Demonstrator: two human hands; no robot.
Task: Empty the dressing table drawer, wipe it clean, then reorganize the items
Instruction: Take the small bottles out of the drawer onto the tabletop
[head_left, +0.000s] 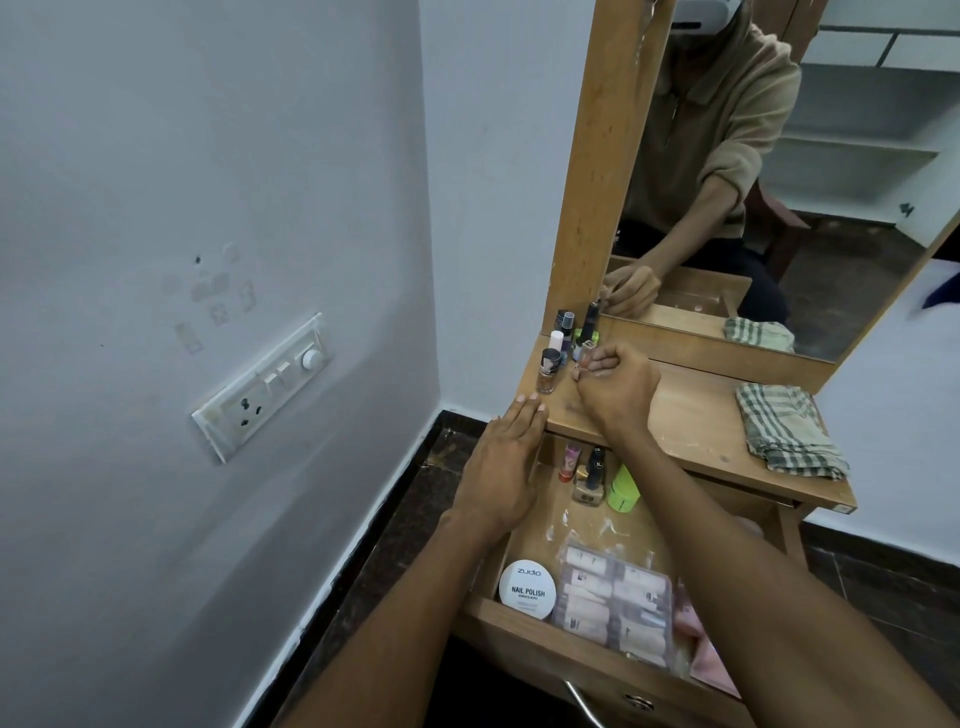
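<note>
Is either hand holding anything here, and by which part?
The right hand has a small bottle in its fingertip grip; which part is hidden. The left hand rests flat on the tabletop edge, holding nothing.

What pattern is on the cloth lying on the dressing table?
Green-and-beige checks on the cloth, clearest in the head view.

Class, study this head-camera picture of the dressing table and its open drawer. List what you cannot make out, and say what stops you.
- Head view: the drawer's right half, covered by the right forearm.
- Head view: what the right hand pinches; its curled fingers hide most of it.
- Head view: the drawer handle, cut off by the bottom edge.
- Head view: labels on the nail polish bottles, too small to read.
</note>
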